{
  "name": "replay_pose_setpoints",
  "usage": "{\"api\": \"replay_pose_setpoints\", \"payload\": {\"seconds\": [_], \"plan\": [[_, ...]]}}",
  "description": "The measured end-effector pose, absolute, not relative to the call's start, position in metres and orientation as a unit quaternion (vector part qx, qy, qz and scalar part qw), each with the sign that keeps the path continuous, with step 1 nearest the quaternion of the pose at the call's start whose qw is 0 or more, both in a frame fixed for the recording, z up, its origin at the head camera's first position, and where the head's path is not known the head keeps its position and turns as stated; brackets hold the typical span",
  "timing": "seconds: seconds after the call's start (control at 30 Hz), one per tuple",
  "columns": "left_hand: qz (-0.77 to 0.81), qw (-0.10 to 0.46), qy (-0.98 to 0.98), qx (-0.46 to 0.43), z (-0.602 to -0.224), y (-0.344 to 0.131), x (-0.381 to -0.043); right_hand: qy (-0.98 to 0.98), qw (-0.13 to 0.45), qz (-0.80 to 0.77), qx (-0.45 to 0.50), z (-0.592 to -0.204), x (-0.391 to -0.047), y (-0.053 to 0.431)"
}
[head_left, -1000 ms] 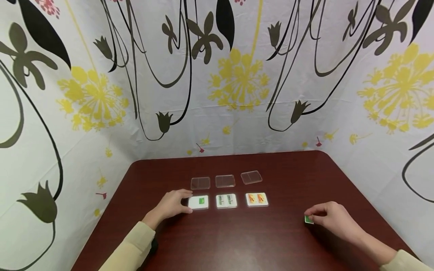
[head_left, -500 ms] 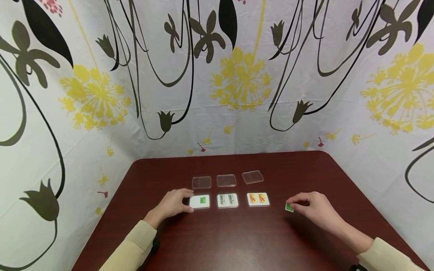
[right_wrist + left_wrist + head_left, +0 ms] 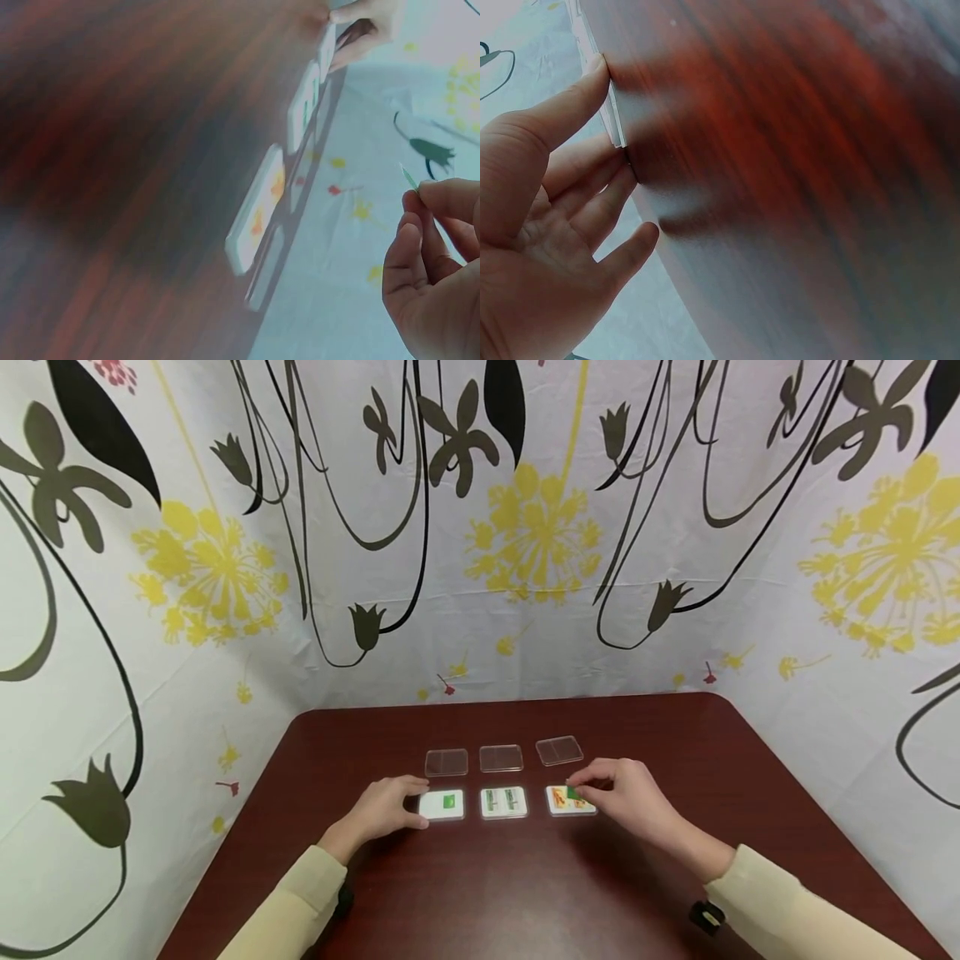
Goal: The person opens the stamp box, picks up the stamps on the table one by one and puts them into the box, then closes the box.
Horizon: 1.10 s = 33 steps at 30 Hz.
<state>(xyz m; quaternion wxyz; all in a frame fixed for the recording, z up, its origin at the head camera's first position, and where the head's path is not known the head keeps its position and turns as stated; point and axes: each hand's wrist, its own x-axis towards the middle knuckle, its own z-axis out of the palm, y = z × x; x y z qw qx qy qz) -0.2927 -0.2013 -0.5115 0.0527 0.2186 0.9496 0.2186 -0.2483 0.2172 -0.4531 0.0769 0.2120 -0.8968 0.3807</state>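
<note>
My left hand (image 3: 382, 812) grips the left end of a flat white case (image 3: 432, 806), which shows one green picture on its right half. In the left wrist view the thumb (image 3: 585, 97) lies against the case's edge, with the other fingers beyond it. My right hand (image 3: 633, 797) pinches a small green card (image 3: 409, 178) between thumb and fingertips. In the head view that card overlaps the right case (image 3: 558, 797), which bears orange pictures. Between them lies the middle case (image 3: 503, 804) with two green-and-white pictures.
Behind the cases lie three clear plastic lids or trays, the left one (image 3: 446, 762), the middle one (image 3: 501, 758) and a slightly turned right one (image 3: 558, 750). The dark red table (image 3: 480, 885) ends against a flower-patterned cloth (image 3: 540, 652).
My right hand has moved left and away from me across the table, carrying the pinched green card from the right side to the right case. The left hand has stayed at the left case.
</note>
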Motion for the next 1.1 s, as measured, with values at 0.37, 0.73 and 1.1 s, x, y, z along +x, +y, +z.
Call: {"api": "replay_pose_setpoints", "payload": {"seconds": [0.37,0.73,1.1], "plan": [[0.216,0.058,0.949,0.221,-0.511,-0.2,-0.293,-0.877,0.053,0.421,0.224,-0.449,-0.269,0.159],[0.215,0.053,0.95,0.22,-0.51,-0.201,-0.293,-0.861,0.021,0.452,0.232,-0.457,-0.285,0.099],[0.213,0.053,0.953,0.209,-0.51,-0.198,-0.297,-0.857,-0.011,0.457,0.239,-0.47,-0.308,0.049]]}}
